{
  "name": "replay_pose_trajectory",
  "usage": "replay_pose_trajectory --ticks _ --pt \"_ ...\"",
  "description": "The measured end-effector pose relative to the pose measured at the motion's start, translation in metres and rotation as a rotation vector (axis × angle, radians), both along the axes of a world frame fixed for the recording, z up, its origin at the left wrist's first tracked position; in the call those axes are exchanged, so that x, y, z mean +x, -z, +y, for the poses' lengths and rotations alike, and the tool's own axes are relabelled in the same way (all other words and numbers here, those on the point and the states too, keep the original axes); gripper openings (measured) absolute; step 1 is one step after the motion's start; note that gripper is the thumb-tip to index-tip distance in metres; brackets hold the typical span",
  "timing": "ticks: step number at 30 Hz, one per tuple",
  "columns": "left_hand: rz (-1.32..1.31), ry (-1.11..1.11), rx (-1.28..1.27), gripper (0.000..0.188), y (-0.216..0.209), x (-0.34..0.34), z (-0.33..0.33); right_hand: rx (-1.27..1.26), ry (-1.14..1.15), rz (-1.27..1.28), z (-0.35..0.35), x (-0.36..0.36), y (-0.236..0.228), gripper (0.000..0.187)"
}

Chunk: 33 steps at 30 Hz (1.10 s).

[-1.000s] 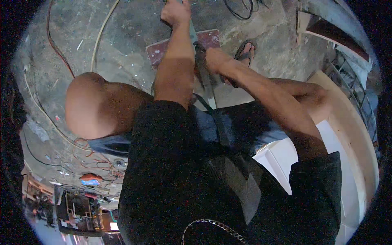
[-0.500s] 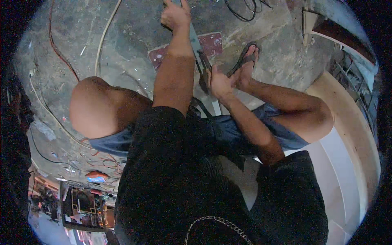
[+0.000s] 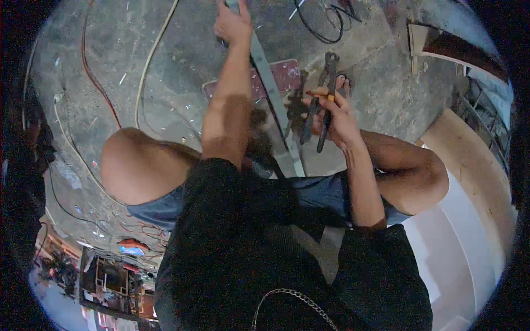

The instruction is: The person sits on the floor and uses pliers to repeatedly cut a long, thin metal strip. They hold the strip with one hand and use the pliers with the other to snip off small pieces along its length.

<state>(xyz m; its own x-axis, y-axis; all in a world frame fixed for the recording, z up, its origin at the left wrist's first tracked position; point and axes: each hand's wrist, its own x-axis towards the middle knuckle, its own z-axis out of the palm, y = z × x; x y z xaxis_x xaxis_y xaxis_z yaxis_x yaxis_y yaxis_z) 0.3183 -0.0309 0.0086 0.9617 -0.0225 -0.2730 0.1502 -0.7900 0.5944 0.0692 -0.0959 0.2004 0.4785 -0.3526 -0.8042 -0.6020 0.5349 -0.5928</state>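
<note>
A loose black shirt (image 3: 259, 254) covers the torso, its short, wide sleeves (image 3: 381, 259) plain and black too. Over the chest curves a chain (image 3: 298, 293) of interlocking links, silvery as far as the dim, grainy view shows. The shorts (image 3: 326, 190) are dark blue; the left hand (image 3: 234, 26) and right hand (image 3: 340, 122) are bare.

Dim, but prob. a workshop: conc. flr (image 3: 182, 60) w/ scraps (image 3: 122, 78), cables (image 3: 326, 41), pincers (image 3: 332, 69).

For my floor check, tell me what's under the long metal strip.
A maroon board passes beneath the metal strip, with concrete floor around; the surface directly covered is hidden.
</note>
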Motion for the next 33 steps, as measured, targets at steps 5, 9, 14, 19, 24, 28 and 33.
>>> replay_pose_trajectory --ticks 5,9,14,19,24,28,33 --pt "0.089 0.030 -0.082 0.068 0.009 0.056 -0.005 0.173 0.023 -0.011 0.001 -0.004 -0.007 0.040" --pt "-0.029 0.095 -0.298 0.055 0.048 0.004 0.039 0.184 0.008 0.005 0.005 -0.007 -0.007 0.044" --pt "0.091 0.137 -0.346 0.041 0.031 -0.056 0.030 0.157 -0.016 0.086 -0.001 -0.024 -0.007 0.052" --pt "-0.089 0.137 -0.463 0.036 0.067 0.032 0.027 0.123 -0.351 0.164 0.005 -0.029 0.001 0.051" --pt "-0.120 -0.044 -0.513 0.041 0.053 0.011 0.025 0.092 -0.501 0.263 0.013 -0.031 0.018 0.050" --pt "0.100 -0.023 -0.530 0.041 0.025 -0.044 0.032 0.121 -0.694 0.326 0.006 -0.008 0.036 0.047" --pt "-0.028 0.008 -0.438 0.041 0.033 -0.038 0.043 0.098 -0.789 0.322 0.005 0.044 0.042 0.039"
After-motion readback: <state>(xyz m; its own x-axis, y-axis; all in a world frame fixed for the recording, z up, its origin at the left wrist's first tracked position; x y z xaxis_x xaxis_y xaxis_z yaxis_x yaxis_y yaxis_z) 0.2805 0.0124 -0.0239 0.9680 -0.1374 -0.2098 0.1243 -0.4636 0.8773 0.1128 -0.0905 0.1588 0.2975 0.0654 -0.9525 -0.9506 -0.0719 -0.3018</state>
